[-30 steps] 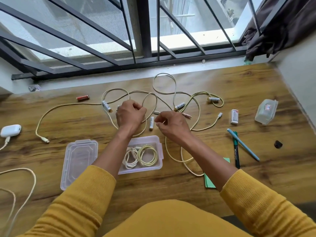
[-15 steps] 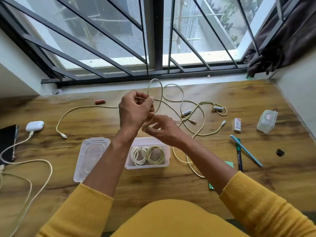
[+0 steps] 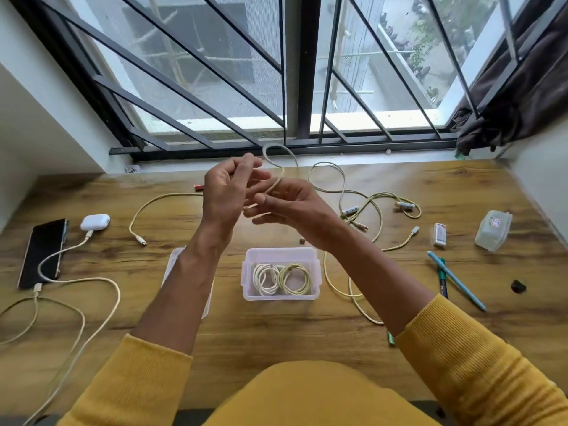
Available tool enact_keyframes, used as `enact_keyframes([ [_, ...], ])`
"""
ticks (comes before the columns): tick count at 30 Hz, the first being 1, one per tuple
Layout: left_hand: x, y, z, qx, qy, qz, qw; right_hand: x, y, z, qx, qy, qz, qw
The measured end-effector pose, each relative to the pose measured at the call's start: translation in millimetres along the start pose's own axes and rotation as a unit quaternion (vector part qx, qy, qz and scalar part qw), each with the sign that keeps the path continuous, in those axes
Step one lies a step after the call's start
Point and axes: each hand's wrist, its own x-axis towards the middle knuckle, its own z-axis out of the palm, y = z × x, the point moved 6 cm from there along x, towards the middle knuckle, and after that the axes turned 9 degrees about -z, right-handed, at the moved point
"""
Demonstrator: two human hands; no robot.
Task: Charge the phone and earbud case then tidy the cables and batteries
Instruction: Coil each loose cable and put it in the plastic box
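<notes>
**A:** So, where are we at? A second ago both hands were down on the surface in the tangle behind the box (image 3: 281,273). Now they're lifted above it with a cable (image 3: 278,167) between them, a loop of it standing up over the fingers (image 3: 246,167).

**B:** Yep. Left hand (image 3: 224,195) has its fingers curled round the cable; right hand (image 3: 289,206) pinches the strand just beside it. Looks to me like the start of coiling it. One tail trails left of the box to a plug (image 3: 140,240) lying on the surface.

**A:** And the charging bit?

**B:** Looks done. The phone (image 3: 43,252) lies far left of the box with a white lead plugged in, and the earbud case (image 3: 95,222) sits just beside it, also plugged in.

**A:** What's in the box?

**B:** Two coils (image 3: 281,278) already, lid (image 3: 187,278) lying just left of it. Right of the box there's still a yellow cable (image 3: 376,241) snaking around, plus two batteries (image 3: 350,211) behind it.

**A:** So maybe halfway through the tidying?

**B:** I'd guess so. This coil goes in, then the yellow one, then the batteries.
</notes>
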Motion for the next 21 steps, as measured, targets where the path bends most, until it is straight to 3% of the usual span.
enact_keyframes([
  [7, 4.1, -16.4, -21.3, 0.036, -0.019, 0.044, 0.998, 7.5, -26.4, -16.1, 0.105, 0.07, -0.052, 0.991],
  [14, 4.0, -39.3, -25.8, 0.142, -0.025, 0.049, 0.988, 7.8, -37.5, -21.1, 0.181, 0.101, -0.069, 0.976],
  [21, 6.9, -31.7, -25.2, 0.096, -0.032, 0.046, 0.994, 3.3, -35.6, -25.8, 0.184, 0.102, -0.061, 0.976],
])
